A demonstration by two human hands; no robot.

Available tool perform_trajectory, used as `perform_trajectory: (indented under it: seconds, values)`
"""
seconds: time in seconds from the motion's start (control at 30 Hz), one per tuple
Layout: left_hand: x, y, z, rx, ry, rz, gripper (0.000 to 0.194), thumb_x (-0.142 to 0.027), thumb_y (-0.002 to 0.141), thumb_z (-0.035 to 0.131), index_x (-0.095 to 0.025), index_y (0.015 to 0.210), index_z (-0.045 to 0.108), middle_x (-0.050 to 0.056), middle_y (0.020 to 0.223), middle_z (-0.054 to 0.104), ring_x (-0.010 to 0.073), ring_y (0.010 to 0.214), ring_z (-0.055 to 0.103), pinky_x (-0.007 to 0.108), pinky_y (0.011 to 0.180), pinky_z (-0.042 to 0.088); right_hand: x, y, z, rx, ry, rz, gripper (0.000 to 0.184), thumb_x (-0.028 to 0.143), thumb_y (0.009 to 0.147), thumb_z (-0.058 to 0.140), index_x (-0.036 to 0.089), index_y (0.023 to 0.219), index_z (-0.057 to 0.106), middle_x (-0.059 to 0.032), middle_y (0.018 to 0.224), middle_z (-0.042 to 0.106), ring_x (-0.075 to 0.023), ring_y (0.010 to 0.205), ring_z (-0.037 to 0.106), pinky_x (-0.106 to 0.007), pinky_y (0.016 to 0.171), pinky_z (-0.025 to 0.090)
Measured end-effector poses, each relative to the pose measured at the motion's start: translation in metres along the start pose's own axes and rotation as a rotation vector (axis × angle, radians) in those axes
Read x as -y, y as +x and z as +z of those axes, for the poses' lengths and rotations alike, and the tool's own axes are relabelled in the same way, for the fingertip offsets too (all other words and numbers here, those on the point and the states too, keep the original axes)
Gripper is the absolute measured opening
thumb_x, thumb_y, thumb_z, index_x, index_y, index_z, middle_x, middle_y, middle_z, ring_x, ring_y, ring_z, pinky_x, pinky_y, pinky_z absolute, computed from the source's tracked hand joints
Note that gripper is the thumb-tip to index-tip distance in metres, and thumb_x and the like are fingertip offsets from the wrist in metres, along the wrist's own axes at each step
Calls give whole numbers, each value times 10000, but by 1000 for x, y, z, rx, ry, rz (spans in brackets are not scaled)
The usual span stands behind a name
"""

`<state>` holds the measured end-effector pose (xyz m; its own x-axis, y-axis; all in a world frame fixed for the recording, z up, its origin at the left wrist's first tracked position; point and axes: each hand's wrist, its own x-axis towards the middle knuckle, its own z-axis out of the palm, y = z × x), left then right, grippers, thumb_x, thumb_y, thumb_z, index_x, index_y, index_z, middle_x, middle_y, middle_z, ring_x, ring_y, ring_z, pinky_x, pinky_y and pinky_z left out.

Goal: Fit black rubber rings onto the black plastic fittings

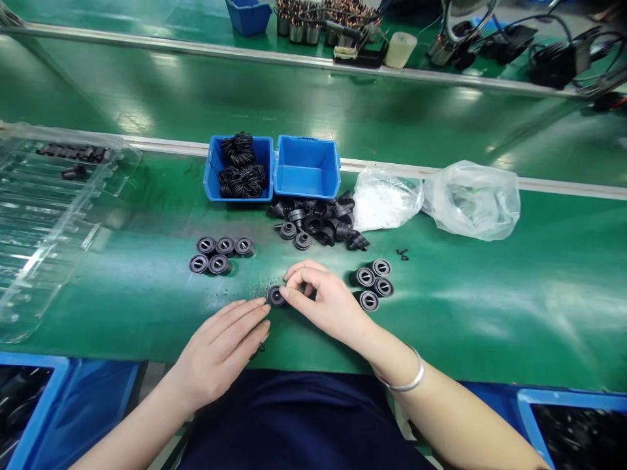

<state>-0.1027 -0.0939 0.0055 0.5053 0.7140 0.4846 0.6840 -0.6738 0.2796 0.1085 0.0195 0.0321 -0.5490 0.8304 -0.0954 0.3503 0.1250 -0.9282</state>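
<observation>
A small round black part [275, 296] lies on the green work surface [490, 307] between my two hands. My left hand [223, 349] lies flat with its fingers stretched out, fingertips touching the part's left side. My right hand [321, 297] is curled, its thumb and fingers pinching the part from the right. Several matching black parts [372, 284] sit grouped just right of my right hand. Another group of black parts [218, 254] sits to the left. A loose heap of black parts [321, 222] lies behind my hands.
Two blue bins stand behind the heap: the left bin [213, 176] holds black rubber rings, the right bin [306, 170] looks empty. Two plastic bags [470, 199] lie to the right. Clear plastic trays [44, 215] lie at left. Blue crates [573, 418] sit at the near edge.
</observation>
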Motion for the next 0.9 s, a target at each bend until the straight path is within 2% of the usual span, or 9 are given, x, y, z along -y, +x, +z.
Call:
perform_trajectory:
  seconds: [0.23, 0.47, 0.57, 0.67, 0.8, 0.9]
  values:
    - [1, 0, 1, 6, 15, 6, 367, 1, 855, 644, -56, 1218, 640, 181, 1231, 676, 292, 1265, 574, 509, 1076, 492, 2, 1, 0, 17, 14, 43, 185, 201, 865, 669, 174, 702, 586, -16, 938, 618, -96, 736, 553, -239, 649, 441]
    - [-1, 10, -1, 92, 47, 56, 293, 9, 901, 523, -42, 1161, 650, 231, 1358, 607, 343, 1370, 484, 535, 1092, 466, 3, 1, 0, 23, -10, 46, 188, 242, 877, 660, 181, 716, 585, -13, 909, 641, -101, 736, 568, -237, 636, 450]
    - [0, 11, -2, 103, 68, 47, 286, -11, 914, 511, -59, 1155, 656, 211, 1349, 624, 327, 1362, 500, 524, 1108, 441, -1, 0, 2, 57, 94, 117, 108, 295, 898, 643, 197, 858, 620, -10, 937, 674, -86, 669, 589, -231, 603, 471]
    - [2, 10, -3, 105, 86, 45, 283, -22, 915, 522, -51, 1162, 656, 211, 1330, 639, 316, 1357, 508, 505, 1119, 418, -4, 0, 4, 137, 329, 194, 179, 326, 912, 625, 210, 1046, 599, -32, 1003, 688, -94, 643, 656, -194, 483, 469]
    - [3, 9, -4, 120, 61, 53, 272, -20, 914, 529, -56, 1145, 669, 196, 1310, 659, 293, 1346, 523, 472, 1136, 387, -4, 5, 3, 263, 556, 320, 248, 367, 902, 640, 186, 1060, 581, -9, 786, 681, -128, 559, 681, -152, 327, 418]
    - [2, 9, -5, 148, 18, 72, 276, -30, 930, 501, -78, 1134, 680, 161, 1310, 669, 269, 1352, 519, 446, 1158, 360, -4, 11, -1, 382, 595, 417, 223, 363, 904, 641, 164, 992, 596, 33, 601, 642, -96, 397, 603, -127, 279, 363]
